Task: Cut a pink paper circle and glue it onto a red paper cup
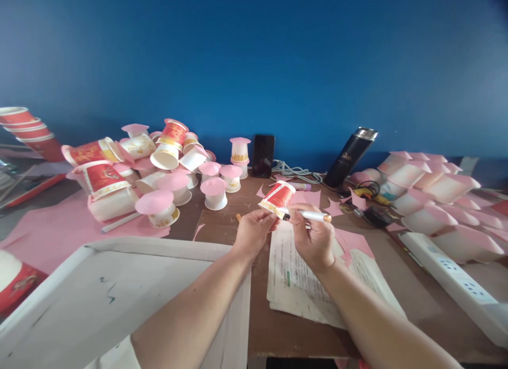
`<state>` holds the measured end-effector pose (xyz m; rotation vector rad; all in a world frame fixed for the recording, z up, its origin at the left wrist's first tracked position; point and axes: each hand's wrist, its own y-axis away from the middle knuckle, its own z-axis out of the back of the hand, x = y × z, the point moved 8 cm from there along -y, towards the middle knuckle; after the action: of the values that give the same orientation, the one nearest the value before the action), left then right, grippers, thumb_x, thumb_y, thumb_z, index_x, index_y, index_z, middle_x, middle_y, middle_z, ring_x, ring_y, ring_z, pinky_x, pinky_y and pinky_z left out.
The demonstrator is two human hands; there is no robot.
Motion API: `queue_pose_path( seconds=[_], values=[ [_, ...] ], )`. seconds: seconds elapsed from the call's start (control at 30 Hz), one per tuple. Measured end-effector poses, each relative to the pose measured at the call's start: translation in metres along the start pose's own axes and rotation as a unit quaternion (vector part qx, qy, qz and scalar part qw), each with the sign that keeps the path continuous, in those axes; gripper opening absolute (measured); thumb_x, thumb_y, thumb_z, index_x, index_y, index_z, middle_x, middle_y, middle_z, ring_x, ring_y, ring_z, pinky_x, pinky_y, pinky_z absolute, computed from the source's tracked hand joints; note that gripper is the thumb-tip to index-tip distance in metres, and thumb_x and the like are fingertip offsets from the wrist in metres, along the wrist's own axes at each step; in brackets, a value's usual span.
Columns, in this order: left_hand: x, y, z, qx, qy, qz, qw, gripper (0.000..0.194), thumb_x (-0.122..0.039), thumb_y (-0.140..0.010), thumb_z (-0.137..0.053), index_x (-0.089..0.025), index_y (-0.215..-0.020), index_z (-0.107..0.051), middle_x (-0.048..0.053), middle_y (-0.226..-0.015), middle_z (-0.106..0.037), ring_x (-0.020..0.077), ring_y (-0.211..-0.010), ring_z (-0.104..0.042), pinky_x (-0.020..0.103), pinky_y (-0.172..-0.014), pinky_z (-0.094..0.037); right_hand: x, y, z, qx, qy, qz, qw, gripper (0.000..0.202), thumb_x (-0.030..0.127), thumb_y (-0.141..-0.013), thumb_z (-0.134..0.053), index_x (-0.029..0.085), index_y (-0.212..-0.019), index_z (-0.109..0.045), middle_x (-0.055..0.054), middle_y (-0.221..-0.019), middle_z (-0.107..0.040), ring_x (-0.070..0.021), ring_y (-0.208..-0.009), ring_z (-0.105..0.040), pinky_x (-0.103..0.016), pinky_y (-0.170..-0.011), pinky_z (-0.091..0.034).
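A red paper cup [280, 193] with a gold pattern near its rim leans tilted in my left hand [254, 232], whose fingers pinch it low on its near side. My right hand [313, 236] is closed around a white pen [311, 215] with an orange-brown end. The pen's tip meets the lower right of the cup, partly hidden by my fingers. Below my hands lie printed sheets [296, 284], with pink paper scraps [357, 242] at their right. Behind the cup is a purple-and-white glue stick [302, 187].
Several paper cups with pink paper discs [214, 187] crowd the left. A white box lid [159, 247] lies in front. At the back are a phone [263, 156] and black flask [349, 160]; at right, stacked pink-topped cups [452, 186] and a power strip [452, 279].
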<state>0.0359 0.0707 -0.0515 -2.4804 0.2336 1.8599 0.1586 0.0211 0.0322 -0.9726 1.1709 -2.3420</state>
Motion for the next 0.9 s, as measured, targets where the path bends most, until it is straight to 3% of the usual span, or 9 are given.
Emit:
queue_pose_path(
  seconds=[0.73,0.9],
  values=[
    [-0.005,0.001,0.003,-0.013,-0.160,-0.016,0.987,0.021,-0.036,-0.077,-0.058,-0.017,-0.072,-0.068,0.003,-0.075,-0.068,0.0150,-0.070,-0.060,0.027,-0.070,-0.045,0.002,0.001,0.003,-0.010,-0.020,0.007,1.000,0.013,0.021,-0.090,-0.052,0.019,-0.090,-0.065,-0.004,-0.083,-0.070,-0.0151,-0.073,-0.065,-0.027,-0.066,-0.052],
    [-0.014,0.006,0.001,-0.020,-0.248,-0.070,0.966,0.022,-0.032,-0.078,-0.054,-0.019,-0.067,-0.067,0.000,-0.066,-0.065,0.0148,-0.067,-0.057,0.025,-0.065,-0.039,0.001,0.002,0.000,0.006,-0.029,0.006,1.000,0.014,0.024,-0.090,-0.052,0.020,-0.091,-0.065,-0.005,-0.086,-0.070,-0.0181,-0.078,-0.066,-0.031,-0.071,-0.053]
  ],
)
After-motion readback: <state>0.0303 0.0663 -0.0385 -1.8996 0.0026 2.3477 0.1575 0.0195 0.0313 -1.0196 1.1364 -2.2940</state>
